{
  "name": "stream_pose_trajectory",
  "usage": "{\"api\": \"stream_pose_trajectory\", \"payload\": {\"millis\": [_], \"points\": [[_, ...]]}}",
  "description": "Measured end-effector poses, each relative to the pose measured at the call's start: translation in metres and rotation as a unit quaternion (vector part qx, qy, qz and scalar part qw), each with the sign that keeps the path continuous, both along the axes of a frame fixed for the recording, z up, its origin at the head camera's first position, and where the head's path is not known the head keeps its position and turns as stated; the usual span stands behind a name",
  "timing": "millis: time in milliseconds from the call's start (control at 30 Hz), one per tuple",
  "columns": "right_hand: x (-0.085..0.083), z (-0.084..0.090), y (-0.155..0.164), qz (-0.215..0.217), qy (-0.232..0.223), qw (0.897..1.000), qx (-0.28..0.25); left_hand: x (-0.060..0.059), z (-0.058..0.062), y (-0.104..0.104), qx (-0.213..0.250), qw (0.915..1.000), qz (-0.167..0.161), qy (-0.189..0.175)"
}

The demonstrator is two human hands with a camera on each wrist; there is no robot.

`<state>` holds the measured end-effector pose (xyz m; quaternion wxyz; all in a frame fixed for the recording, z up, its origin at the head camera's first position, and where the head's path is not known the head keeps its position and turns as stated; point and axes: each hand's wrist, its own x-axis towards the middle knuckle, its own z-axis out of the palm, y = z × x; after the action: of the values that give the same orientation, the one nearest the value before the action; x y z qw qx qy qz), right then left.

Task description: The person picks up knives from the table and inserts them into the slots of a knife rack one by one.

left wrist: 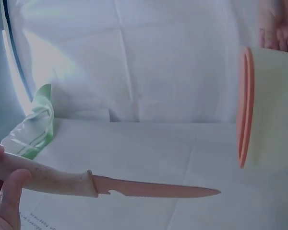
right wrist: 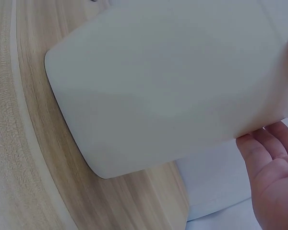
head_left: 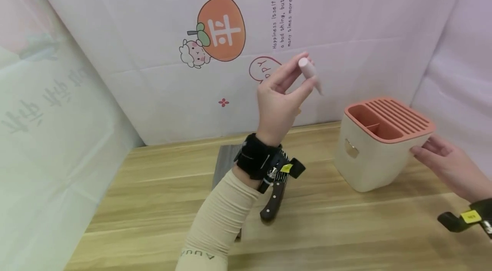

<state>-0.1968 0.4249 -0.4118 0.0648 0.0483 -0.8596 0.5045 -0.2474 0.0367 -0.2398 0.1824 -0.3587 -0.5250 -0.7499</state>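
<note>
Pink paring knife, raised in the air above the worktop and pinched by its pale handle between thumb and fingertips of the left hand; in the left wrist view the salmon-coloured blade runs level, its tip pointing toward the knife block but well apart from it. Knife block: cream body with a terracotta top bearing narrow slots and two open compartments, standing upright on the wood-grain worktop near its far edge. Right hand: fingers laid straight against the block's right wall, touching and steadying it without curling round it; the right wrist view shows fingertips at the cream wall. Second knife with a dark riveted handle lies flat on the worktop beneath the left forearm, and a grey blade-like sheet shows beside it, partly hidden by the wrist strap. Backdrop: a printed cloth with an orange fruit motif.

Step in hand, as judged: the knife is carried toward the block, not yet over a slot. The next move would call for turning the blade tip downward, aligning it with one narrow slot, and lowering it straight while the block is held steady.
</note>
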Motion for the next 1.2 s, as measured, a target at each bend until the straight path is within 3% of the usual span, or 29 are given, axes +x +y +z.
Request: {"api": "stream_pose_trajectory", "payload": {"millis": [167, 333, 433, 567, 633, 833, 1033, 1200], "points": [[0.000, 0.001, 0.000, -0.009, -0.019, 1.000, 0.011, 0.001, 0.008, 0.029, 0.017, 0.9983, -0.027, -0.049], [0.001, 0.000, 0.003, 0.002, -0.020, 1.000, -0.013, -0.003, 0.003, 0.052, -0.021, 0.9973, -0.021, -0.067], [0.002, 0.000, 0.006, 0.016, -0.014, 0.998, -0.051, -0.008, -0.003, 0.064, -0.052, 0.9965, -0.009, -0.064], [0.003, 0.000, 0.005, 0.009, -0.012, 0.999, -0.033, -0.014, -0.015, 0.076, -0.076, 0.9942, -0.002, -0.076], [0.003, 0.000, 0.003, -0.003, -0.010, 1.000, 0.001, -0.017, -0.021, 0.082, -0.081, 0.9930, 0.000, -0.086], [0.003, -0.001, -0.002, 0.005, -0.006, 1.000, -0.020, -0.024, -0.046, 0.092, -0.100, 0.9886, 0.021, -0.110], [0.004, -0.002, 0.001, 0.001, -0.018, 1.000, -0.003, -0.026, -0.059, 0.103, -0.127, 0.9805, 0.033, -0.147], [0.000, -0.001, -0.002, -0.012, -0.029, 0.999, 0.013, -0.026, -0.065, 0.107, -0.194, 0.9684, 0.042, -0.152]]}}
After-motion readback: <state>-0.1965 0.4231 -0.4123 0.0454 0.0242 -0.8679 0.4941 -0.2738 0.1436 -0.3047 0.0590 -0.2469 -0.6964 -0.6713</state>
